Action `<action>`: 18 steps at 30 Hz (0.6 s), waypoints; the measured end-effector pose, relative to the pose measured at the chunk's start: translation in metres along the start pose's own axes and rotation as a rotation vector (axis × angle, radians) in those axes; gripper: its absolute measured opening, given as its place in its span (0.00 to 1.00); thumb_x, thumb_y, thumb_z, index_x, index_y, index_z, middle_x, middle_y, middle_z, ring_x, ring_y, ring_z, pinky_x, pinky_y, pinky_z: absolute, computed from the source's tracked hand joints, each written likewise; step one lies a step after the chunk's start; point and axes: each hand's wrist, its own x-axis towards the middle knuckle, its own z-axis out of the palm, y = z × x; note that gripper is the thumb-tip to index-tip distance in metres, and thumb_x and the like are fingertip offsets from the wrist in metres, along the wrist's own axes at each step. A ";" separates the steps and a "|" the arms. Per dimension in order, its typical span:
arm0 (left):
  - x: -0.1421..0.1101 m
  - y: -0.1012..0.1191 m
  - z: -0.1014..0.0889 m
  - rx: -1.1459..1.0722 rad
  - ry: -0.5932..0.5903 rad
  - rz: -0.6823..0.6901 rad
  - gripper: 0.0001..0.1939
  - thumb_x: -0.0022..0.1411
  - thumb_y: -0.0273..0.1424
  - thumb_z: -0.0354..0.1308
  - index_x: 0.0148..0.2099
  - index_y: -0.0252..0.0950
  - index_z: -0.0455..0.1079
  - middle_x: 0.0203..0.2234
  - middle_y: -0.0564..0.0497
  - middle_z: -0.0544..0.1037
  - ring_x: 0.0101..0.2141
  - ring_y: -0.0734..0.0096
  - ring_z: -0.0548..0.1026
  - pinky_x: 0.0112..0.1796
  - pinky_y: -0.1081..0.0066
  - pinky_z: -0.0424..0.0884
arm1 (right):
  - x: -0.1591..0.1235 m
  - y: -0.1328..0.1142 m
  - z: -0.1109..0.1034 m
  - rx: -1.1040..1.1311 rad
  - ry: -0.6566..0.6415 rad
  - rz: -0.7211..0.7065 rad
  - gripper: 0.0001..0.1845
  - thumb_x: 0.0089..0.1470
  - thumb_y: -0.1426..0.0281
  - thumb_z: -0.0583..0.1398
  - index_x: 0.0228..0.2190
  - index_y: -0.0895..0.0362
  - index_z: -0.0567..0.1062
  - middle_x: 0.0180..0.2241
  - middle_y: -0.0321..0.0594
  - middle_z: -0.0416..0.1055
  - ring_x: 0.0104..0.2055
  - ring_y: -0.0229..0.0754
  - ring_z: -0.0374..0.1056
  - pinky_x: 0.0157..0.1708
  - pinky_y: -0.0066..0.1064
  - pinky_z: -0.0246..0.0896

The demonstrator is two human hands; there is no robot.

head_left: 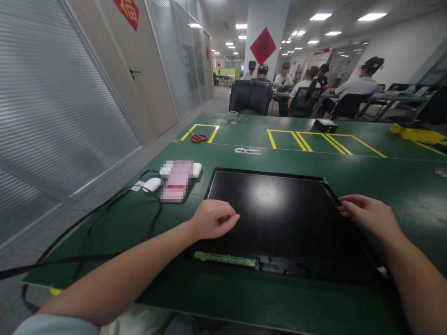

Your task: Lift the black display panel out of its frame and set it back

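Note:
A flat black display panel (279,218) lies face up on the green table, its glossy screen reflecting a bright spot. Along its near edge runs a narrow green circuit board (225,259), with a dark strip (275,264) beside it. My left hand (215,218) is closed over the panel's left edge, fingers curled and thumb pointing across the screen; nothing shows in it. At the right edge, my right hand (366,211) pinches the panel's dark border between thumb and fingers. Its fingertips are partly hidden. A small pale piece (382,271) shows at the panel's near right corner.
Left of the panel lie a pink blurred item (177,181), a white mouse-shaped object (152,184) and black cables (104,211). Farther back are red-handled scissors (199,138), white strips (247,150), a clear cup (233,117) and a black box (325,125). Several people sit beyond.

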 end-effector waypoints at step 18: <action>-0.030 -0.054 -0.016 0.223 -0.129 -0.616 0.32 0.64 0.49 0.57 0.64 0.35 0.69 0.64 0.31 0.76 0.67 0.32 0.71 0.66 0.35 0.65 | -0.017 -0.014 -0.001 0.231 0.243 -0.032 0.14 0.49 0.59 0.63 0.35 0.53 0.81 0.30 0.44 0.81 0.27 0.44 0.74 0.29 0.34 0.69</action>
